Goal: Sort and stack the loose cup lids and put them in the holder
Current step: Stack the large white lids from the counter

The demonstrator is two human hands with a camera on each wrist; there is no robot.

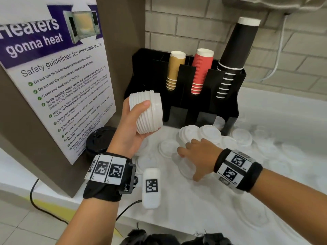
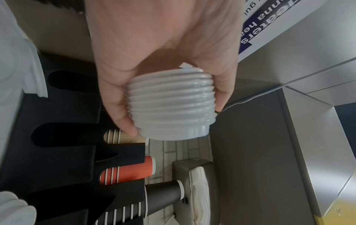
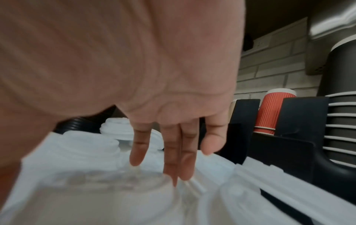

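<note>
1. White plastic: the left hand (image 1: 131,126) has its fingers curled round a stack of lids (image 1: 146,112), lying on its side, up in the air.
2. The right hand (image 1: 196,156), fingers straight and holding nothing, reaches down among the loose lids (image 1: 208,133) on the surface (image 1: 194,206). It is the nearer hand.
3. The black holder (image 1: 228,110) stands just behind them.
</note>
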